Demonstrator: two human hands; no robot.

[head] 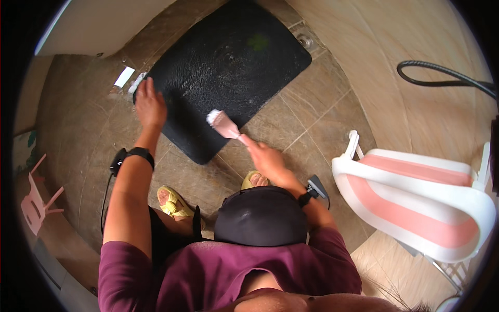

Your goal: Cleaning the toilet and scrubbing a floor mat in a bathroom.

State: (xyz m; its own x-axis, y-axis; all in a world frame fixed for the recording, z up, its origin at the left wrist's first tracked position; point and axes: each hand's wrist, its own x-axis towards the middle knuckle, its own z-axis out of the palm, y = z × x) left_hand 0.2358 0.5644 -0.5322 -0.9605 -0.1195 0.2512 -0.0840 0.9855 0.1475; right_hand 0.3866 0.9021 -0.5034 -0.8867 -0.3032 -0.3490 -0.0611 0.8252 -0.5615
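A dark, wet-looking mat (230,74) lies on the tiled floor, with a faint green mark on its far part. My left hand (151,107) rests with fingers extended at the mat's left edge; its thumb cannot be made out. In my right hand (269,160) is the handle of a pink brush (226,125) with white bristles. The brush head is over the mat's near right edge, slightly blurred, and I cannot tell whether it touches. Beside my left fingertips are a whitish lump (136,82) and a small white rectangular piece (124,77).
A folded pink-and-white basin (409,199) stands at right against the wall. A floor drain (305,40) sits beyond the mat's right corner. A dark flexible hose (432,68) loops from the right. A small pink stool (35,206) is at left. My yellow slippers (173,202) stand near the mat.
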